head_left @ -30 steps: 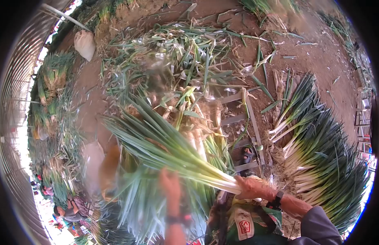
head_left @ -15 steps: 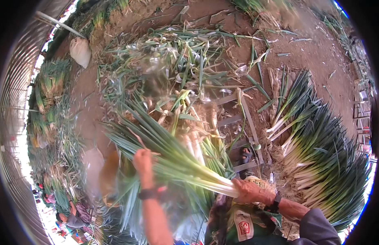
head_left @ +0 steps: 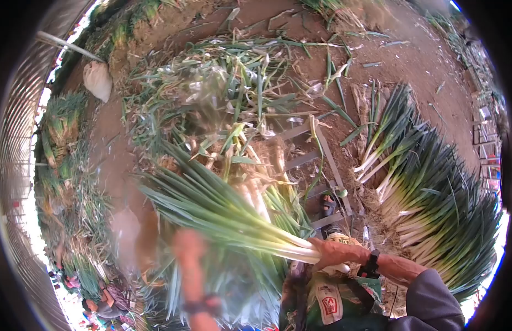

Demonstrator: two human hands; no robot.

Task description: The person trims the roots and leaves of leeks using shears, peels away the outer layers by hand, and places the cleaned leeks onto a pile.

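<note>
My right hand (head_left: 342, 254) is wrapped round the white root end of a bunch of long green onions (head_left: 234, 218). The bunch slants to the upper left, its green leaves fanned out. Just below those leaves is my left hand (head_left: 189, 246), smeared by motion; its fingers cannot be made out, nor whether anything is in them. More onions with pale stalks and roots (head_left: 256, 196) lie beneath and behind the held bunch, partly covered by it.
Many green onions (head_left: 432, 204) lie in a long row on the right. A heap of leaf trimmings (head_left: 223, 83) covers the ground ahead. A slatted frame (head_left: 332, 165) and a foot (head_left: 327, 205) are near my right hand. A whitish sack (head_left: 97, 80) is at upper left.
My left hand has moved down from the leaves, and the thin brownish strip by its fingers no longer shows. My right hand keeps its grip on the bunch. The view has shifted slightly.
</note>
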